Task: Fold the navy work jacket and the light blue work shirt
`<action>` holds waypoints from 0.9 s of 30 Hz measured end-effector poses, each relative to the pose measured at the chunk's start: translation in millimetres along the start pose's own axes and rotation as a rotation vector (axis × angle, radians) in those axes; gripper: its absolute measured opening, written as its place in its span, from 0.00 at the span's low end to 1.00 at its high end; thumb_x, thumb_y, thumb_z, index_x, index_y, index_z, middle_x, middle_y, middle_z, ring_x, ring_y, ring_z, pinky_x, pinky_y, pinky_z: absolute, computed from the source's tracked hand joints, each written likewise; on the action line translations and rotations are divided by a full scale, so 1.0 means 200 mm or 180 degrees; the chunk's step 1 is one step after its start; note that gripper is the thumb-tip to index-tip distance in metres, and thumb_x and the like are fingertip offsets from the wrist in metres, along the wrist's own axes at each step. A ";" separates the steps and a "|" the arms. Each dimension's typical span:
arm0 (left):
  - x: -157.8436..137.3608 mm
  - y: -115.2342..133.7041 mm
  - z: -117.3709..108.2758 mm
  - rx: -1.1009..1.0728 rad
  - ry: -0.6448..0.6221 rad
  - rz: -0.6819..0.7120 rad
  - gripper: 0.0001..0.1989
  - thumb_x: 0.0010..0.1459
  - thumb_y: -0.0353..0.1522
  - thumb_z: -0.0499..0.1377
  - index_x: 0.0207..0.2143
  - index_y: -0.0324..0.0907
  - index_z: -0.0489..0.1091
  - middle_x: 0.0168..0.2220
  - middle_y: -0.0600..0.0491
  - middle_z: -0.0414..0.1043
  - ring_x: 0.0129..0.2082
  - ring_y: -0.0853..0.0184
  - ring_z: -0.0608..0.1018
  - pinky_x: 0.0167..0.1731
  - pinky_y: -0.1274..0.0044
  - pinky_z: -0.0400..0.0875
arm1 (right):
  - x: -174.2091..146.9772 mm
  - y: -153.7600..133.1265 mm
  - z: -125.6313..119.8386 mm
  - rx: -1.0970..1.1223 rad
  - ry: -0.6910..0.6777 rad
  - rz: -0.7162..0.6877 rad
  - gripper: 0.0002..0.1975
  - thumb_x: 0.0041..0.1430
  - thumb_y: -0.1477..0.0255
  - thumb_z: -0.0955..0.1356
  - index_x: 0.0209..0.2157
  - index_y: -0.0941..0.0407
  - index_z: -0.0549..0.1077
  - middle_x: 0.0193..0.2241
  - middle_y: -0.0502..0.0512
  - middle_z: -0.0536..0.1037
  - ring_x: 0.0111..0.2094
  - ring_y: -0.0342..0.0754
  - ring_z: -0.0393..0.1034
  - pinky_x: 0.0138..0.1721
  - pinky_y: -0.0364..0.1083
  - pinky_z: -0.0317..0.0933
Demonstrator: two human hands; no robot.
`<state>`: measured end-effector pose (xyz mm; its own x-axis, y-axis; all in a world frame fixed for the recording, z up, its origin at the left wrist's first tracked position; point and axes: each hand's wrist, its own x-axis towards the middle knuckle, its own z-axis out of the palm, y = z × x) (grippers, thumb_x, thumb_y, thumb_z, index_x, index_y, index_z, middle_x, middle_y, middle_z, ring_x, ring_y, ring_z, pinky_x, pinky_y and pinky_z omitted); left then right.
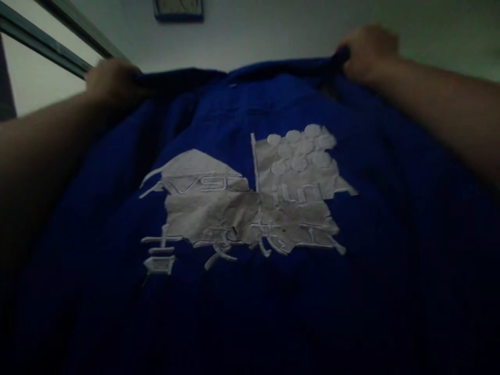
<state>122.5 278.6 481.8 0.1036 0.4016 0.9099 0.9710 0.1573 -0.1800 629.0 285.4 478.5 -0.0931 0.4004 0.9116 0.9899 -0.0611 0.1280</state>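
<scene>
A blue jacket [250, 307] hangs spread wide in front of me and covers most of the view. Its upper edge sags slightly between my two raised hands. My left hand [113, 80] is closed on this edge at the upper left. At the upper right, my right hand [369, 52] grips the other end, where a bunched fold shows at the fingers. White stitched lettering and shapes with pale, ragged-edged backing [211, 213] lie across the middle of the cloth. A small pale label [233, 85] sits near the top centre. The lower part is dark.
Behind the jacket is a pale wall [265, 31]. A blue-framed clock [178, 10] hangs on it, cut off by the top of the view. On the upper left runs a metal frame [47, 44] with bright panes.
</scene>
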 end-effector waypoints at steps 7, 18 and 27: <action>-0.33 0.28 0.33 -0.0615 -0.0902 -0.0266 0.21 0.61 0.38 0.53 0.50 0.30 0.64 0.49 0.44 0.69 0.51 0.59 0.69 0.50 0.66 0.64 | -0.29 -0.25 0.41 0.0447 -0.0676 0.0586 0.18 0.63 0.78 0.57 0.49 0.62 0.71 0.48 0.68 0.73 0.50 0.57 0.66 0.46 0.54 0.60; -1.31 0.77 1.09 -0.1050 -0.2696 -0.1030 0.16 0.58 0.34 0.51 0.49 0.46 0.65 0.46 0.41 0.73 0.43 0.53 0.77 0.40 0.64 0.70 | -1.35 -0.61 1.27 0.0879 -0.2871 0.0372 0.17 0.62 0.76 0.60 0.50 0.54 0.71 0.48 0.63 0.72 0.47 0.53 0.71 0.46 0.48 0.63; -1.49 0.73 1.12 -0.0910 -0.2430 -0.0878 0.31 0.57 0.38 0.55 0.62 0.46 0.50 0.58 0.40 0.60 0.58 0.52 0.64 0.51 0.61 0.63 | -1.52 -0.66 1.28 0.1110 -0.3146 -0.0030 0.37 0.56 0.74 0.67 0.65 0.47 0.49 0.66 0.63 0.46 0.62 0.64 0.49 0.57 0.62 0.51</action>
<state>185.4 383.6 101.3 -0.2176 0.8954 0.3884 0.9678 0.1463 0.2050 554.6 405.3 84.7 -0.1276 0.9779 0.1658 0.9802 0.1499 -0.1295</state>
